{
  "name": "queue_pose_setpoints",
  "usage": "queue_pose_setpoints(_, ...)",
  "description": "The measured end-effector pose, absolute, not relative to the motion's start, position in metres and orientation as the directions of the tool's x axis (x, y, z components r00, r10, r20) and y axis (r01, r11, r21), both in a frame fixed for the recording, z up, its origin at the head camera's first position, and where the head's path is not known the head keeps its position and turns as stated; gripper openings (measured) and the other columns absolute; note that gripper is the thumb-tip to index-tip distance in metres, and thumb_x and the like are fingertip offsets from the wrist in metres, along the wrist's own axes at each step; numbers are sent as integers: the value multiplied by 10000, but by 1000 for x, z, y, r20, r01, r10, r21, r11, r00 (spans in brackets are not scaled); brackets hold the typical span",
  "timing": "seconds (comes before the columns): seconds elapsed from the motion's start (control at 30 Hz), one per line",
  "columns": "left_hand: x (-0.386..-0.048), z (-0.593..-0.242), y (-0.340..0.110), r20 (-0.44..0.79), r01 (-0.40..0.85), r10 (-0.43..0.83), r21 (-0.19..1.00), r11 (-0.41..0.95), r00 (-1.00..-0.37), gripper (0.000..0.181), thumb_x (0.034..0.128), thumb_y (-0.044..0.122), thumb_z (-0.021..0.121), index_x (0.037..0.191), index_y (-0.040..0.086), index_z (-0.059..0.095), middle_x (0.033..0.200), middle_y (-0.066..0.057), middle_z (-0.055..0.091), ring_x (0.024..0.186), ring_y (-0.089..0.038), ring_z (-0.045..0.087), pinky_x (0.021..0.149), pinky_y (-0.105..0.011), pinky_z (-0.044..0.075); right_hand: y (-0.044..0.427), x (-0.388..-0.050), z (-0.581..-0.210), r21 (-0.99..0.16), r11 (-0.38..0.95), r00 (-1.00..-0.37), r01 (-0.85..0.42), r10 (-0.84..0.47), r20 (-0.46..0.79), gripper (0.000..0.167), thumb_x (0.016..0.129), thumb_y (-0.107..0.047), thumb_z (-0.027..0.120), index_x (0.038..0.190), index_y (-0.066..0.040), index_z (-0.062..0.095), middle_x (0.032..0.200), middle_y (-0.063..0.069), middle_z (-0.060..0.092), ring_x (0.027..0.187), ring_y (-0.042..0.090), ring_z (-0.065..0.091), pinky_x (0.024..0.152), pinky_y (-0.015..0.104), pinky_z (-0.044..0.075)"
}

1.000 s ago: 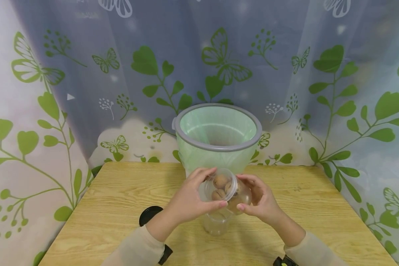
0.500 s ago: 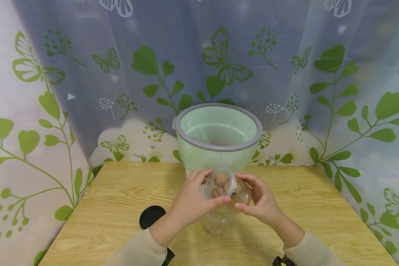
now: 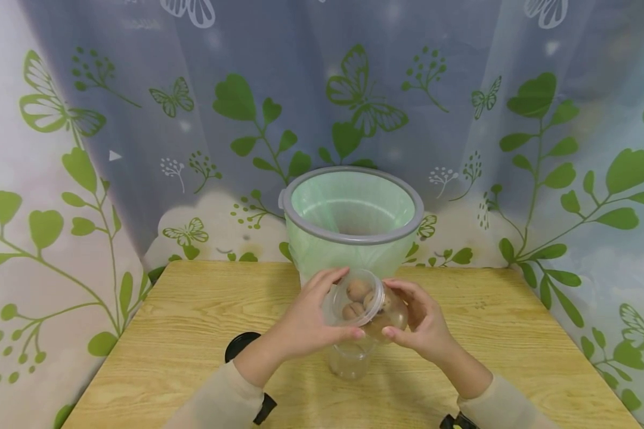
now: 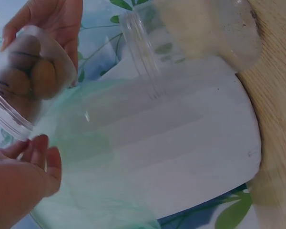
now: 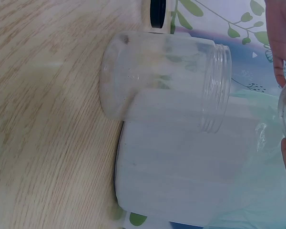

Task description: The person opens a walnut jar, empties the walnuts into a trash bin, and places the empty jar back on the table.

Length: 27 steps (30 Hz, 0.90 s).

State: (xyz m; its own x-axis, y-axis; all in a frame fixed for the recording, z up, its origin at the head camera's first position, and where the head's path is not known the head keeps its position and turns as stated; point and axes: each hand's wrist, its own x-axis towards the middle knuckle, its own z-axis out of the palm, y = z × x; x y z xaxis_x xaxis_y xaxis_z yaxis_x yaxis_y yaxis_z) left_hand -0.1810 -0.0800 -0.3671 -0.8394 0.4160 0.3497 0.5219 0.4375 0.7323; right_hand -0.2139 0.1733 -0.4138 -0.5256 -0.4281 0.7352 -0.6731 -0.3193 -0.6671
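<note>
Both hands hold a clear plastic jar (image 3: 394, 311) tilted on its side, its open mouth towards the left. Several walnuts (image 3: 358, 290) lie inside; the left wrist view shows the walnuts (image 4: 45, 78) bunched within it. My left hand (image 3: 313, 316) grips the jar at its threaded rim, thumb in front and fingers behind. Round the base curls my right hand (image 3: 426, 325). Directly below stands a second clear jar (image 3: 350, 363), upright on the table; its open, threaded top appears in the right wrist view (image 5: 217, 86). The held jar partly hides it in the head view.
A pale green bin with a grey rim (image 3: 351, 239) stands behind the hands. A black lid (image 3: 241, 344) lies on the wooden table (image 3: 209, 298) by the left forearm, partly covered by it. A leaf-patterned curtain (image 3: 279, 89) hangs behind and at both sides.
My left hand's thumb and fingers have shifted slightly along the held jar's rim, up and back again. The right hand and the standing jar have hardly moved.
</note>
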Motion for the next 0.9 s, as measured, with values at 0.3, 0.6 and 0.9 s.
queue_pose_setpoints(0.3,-190,-375,-89,414,602,499,737,307,-761,893,813,300,859,1552,189,369,1515,49,425,1352,-146,423,1083,-427,404,173,-214,-414,-698,-340,-549,-631,-440,710,629,870,12,755,1398,113,427,1362,62,580,1192,162,559,914,282,525)
queue_pose_setpoints(0.6,-190,-376,-88,441,615,483,730,297,-756,847,813,269,862,1526,161,419,1498,40,458,1338,-140,446,1063,-382,422,174,-215,-415,-676,-338,-526,-654,-439,729,633,856,39,757,1388,133,427,1392,74,565,1223,171,551,940,282,515)
queue_pose_setpoints(0.9,-185,-376,-84,441,587,415,731,347,-795,839,792,327,873,1498,145,458,1437,57,513,1257,-114,506,1031,-352,449,173,-216,-416,-664,-331,-519,-670,-431,738,640,844,51,766,1375,149,423,1415,75,541,1276,187,529,996,293,484)
